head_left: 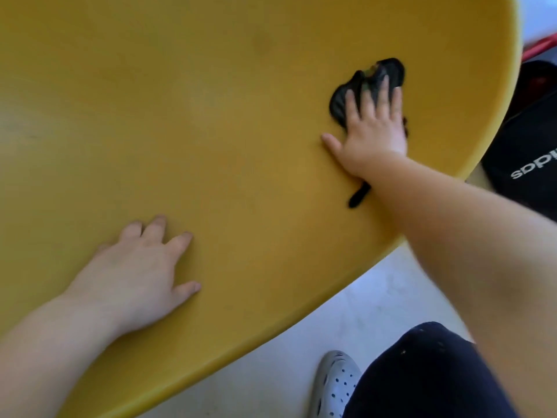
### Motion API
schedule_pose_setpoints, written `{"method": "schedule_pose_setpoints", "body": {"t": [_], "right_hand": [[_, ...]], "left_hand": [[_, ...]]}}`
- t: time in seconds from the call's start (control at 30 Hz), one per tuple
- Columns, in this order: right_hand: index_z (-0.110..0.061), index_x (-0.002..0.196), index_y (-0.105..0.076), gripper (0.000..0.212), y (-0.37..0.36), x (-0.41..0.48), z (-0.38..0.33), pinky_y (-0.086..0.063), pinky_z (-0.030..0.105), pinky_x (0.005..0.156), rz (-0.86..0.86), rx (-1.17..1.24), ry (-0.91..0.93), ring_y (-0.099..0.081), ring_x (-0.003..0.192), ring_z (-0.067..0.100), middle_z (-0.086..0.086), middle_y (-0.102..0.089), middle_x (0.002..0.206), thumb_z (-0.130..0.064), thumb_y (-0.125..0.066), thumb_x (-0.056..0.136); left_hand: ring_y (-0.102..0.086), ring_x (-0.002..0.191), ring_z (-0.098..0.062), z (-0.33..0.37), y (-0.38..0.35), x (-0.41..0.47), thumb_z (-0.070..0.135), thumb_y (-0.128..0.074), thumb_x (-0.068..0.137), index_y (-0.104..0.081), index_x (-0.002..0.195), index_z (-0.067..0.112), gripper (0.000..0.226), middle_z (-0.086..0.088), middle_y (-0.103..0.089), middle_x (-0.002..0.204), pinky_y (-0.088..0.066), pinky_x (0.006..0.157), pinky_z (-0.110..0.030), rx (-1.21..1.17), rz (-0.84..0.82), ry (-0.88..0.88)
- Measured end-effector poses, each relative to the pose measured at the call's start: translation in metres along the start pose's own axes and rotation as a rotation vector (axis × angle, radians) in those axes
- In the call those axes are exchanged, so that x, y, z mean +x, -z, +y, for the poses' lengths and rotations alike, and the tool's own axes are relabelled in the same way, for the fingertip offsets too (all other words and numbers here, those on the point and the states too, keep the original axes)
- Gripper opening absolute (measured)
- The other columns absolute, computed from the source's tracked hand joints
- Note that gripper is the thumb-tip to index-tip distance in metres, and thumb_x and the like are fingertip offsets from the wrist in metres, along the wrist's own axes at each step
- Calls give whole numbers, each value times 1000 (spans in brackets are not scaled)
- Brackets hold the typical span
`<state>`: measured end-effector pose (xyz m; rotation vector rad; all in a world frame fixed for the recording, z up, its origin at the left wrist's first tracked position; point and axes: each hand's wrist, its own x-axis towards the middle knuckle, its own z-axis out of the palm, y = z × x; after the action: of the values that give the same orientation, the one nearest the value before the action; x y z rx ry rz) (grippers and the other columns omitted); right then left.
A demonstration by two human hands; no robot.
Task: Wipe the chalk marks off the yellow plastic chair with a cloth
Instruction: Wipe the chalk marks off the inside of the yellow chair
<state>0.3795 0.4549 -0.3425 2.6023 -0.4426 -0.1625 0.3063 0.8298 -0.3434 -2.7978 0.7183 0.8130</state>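
The yellow plastic chair (211, 116) fills most of the head view, its smooth surface seen from close above. A dark crumpled cloth (376, 76) lies on it near the right rim. My right hand (372, 128) presses flat on the cloth with straight, spread fingers; a strip of the cloth sticks out below the wrist. My left hand (141, 267) rests flat on the bare yellow surface at the lower left, holding nothing. I cannot make out any chalk marks on the surface.
The chair's rim runs from the upper right down to the bottom left. Beyond it lies a pale floor (361, 312), my grey perforated shoe (334, 384) and dark trouser leg (428, 375). A black bag (530, 140) with white lettering stands at the right.
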Motion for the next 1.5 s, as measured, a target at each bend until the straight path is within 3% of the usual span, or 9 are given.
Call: {"method": "schedule_pose_setpoints", "body": {"t": [0.13,0.33,0.53,0.63,0.8,1.03,1.23,1.37,1.5], "right_hand": [[-19,164,-3,90,3,-33,-124,6,51,126,-45,414,214,7,157,35,8,-9,171,-76,-6,94],[-21,163,2,75,43,-118,-212,7,46,127,-139,631,592,11,157,28,1,-5,172,-63,-13,103],[-21,164,-9,63,100,-188,-252,13,32,123,-319,863,801,3,158,24,-2,-12,171,-12,-28,105],[-17,163,-11,69,135,-188,-248,2,34,125,-384,832,888,-2,158,26,2,-12,171,2,-31,100],[-15,163,-6,82,199,-170,-236,4,34,124,-261,959,755,-1,158,27,2,-5,171,13,-36,93],[-13,160,-26,85,248,-148,-251,-23,47,125,-24,1068,670,-22,154,33,6,-29,166,17,-52,85],[-11,157,-35,73,260,-165,-262,-28,46,123,-53,1143,662,-27,152,33,8,-34,163,13,-52,90],[-10,153,-42,65,279,-170,-263,-29,43,122,2,1162,693,-34,149,35,9,-39,161,11,-51,92],[-15,154,-42,54,311,-158,-267,-26,32,124,-282,1448,536,-33,150,19,2,-39,161,3,-38,103]], "left_hand": [[-18,148,-23,-8,7,1,77,-39,85,-14,154,41,81,2,-8,165,-34,115,-40,-14,-28,6],[-29,143,-23,-41,33,-16,73,-38,87,-30,148,39,70,3,-25,160,-36,111,-47,90,-22,142],[-29,143,-24,-90,85,-80,51,-48,90,-5,155,40,79,1,-27,159,-33,112,-47,12,21,237],[-38,135,-29,-135,123,-110,48,-55,88,-19,155,34,77,-1,-41,151,-39,107,-46,-56,177,270],[-39,135,-41,-198,169,-131,44,-58,76,-55,135,21,63,-15,-51,139,-31,110,-61,51,415,198],[-14,147,-41,-246,181,-128,43,-73,79,-69,123,28,47,-17,-16,162,-19,118,-60,-62,488,422],[-14,151,-32,-258,164,-134,47,-70,80,-76,88,27,22,-7,-10,166,-26,117,-55,-179,509,416],[-24,145,-37,-258,168,-137,41,-74,80,-74,87,26,16,-9,-16,165,-24,117,-50,-351,569,462],[-30,141,-35,-254,177,-140,30,-73,80,-71,75,20,12,-9,-26,162,-24,115,-42,-501,631,499]]}}
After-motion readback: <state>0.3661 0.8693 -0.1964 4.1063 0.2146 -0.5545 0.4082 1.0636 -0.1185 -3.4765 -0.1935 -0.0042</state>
